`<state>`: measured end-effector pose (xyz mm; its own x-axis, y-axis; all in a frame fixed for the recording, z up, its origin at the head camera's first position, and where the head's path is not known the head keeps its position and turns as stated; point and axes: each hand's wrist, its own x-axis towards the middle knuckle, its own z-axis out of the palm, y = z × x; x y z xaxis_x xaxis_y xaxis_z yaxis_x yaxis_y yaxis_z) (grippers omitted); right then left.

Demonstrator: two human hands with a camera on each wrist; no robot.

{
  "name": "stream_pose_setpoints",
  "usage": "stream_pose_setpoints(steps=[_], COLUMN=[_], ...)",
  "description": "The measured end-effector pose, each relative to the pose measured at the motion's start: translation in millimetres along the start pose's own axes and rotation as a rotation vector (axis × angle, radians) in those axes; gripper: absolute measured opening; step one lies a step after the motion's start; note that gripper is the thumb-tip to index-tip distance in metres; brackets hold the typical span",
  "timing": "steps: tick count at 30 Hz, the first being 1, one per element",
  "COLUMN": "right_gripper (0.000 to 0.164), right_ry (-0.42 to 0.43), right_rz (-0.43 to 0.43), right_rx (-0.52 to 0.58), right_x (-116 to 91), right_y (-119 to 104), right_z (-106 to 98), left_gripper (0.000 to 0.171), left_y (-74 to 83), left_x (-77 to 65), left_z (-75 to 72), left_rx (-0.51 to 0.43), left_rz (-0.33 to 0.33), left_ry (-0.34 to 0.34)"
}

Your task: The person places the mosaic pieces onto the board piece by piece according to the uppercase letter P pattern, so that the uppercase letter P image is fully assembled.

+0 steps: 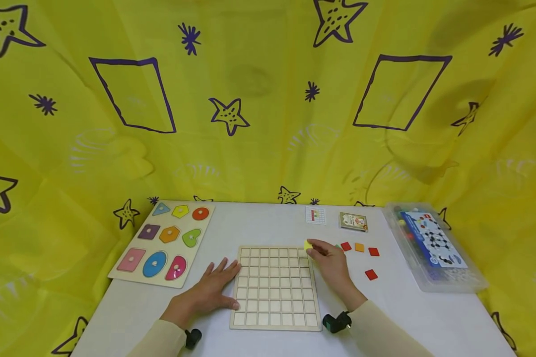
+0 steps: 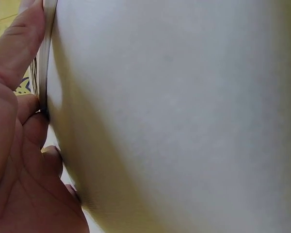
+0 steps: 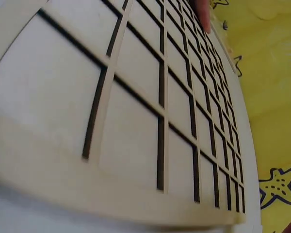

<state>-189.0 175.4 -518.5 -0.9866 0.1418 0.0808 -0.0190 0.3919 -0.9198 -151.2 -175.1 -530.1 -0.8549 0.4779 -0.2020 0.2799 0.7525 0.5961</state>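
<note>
A wooden grid board (image 1: 275,327) of bare square cells lies flat on the table in the head view, and it fills much of the right wrist view. My left hand (image 1: 207,293) rests at its left side with fingers spread, fingertips and thumb touching the edge; the left wrist view shows the thumb (image 2: 19,43) against the board's side. Between thumb and fingers, my right hand (image 1: 332,265) pinches a yellow square tile (image 1: 307,245) at the board's far right corner. Whether the tile touches the board I cannot tell. Right of that hand lie a red tile (image 1: 371,274) and an orange tile (image 1: 359,247).
A shape puzzle board (image 1: 138,239) with knobbed pieces lies at the left. Behind the loose tiles are a small printed card (image 1: 315,215) and a flat card box (image 1: 353,221). A clear plastic case (image 1: 462,277) stands at the right. Yellow curtain (image 1: 268,148) encloses the table.
</note>
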Motion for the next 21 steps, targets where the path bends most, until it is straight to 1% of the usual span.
stream_pose_setpoints(steps=[5, 10, 13, 17, 21], right_gripper=[0.026, 0.023, 0.022, 0.023, 0.024], right_ry=[-0.029, -0.081, -0.096, -0.12, -0.137], right_rz=[0.004, -0.014, -0.027, -0.021, -0.033], right_rx=[0.042, 0.008, -0.028, -0.063, -0.112], right_x=[-5, -8, -8, -8, -8], right_y=[-4, -2, 1, 4, 7], right_z=[21, 36, 41, 44, 46], left_gripper=[0.107, 0.107, 0.107, 0.107, 0.106], left_y=[0.0, 1.6, 3.3, 5.2, 5.8], left_x=[1.3, 0.7, -0.4, -0.8, 0.0], left_z=[-0.4, -0.3, 0.2, 1.3, 2.4], left_rx=[0.003, 0.009, -0.004, -0.006, 0.015], left_rz=[-0.003, -0.013, -0.012, -0.016, -0.012], left_ry=[-0.005, -0.006, -0.002, 0.006, 0.013])
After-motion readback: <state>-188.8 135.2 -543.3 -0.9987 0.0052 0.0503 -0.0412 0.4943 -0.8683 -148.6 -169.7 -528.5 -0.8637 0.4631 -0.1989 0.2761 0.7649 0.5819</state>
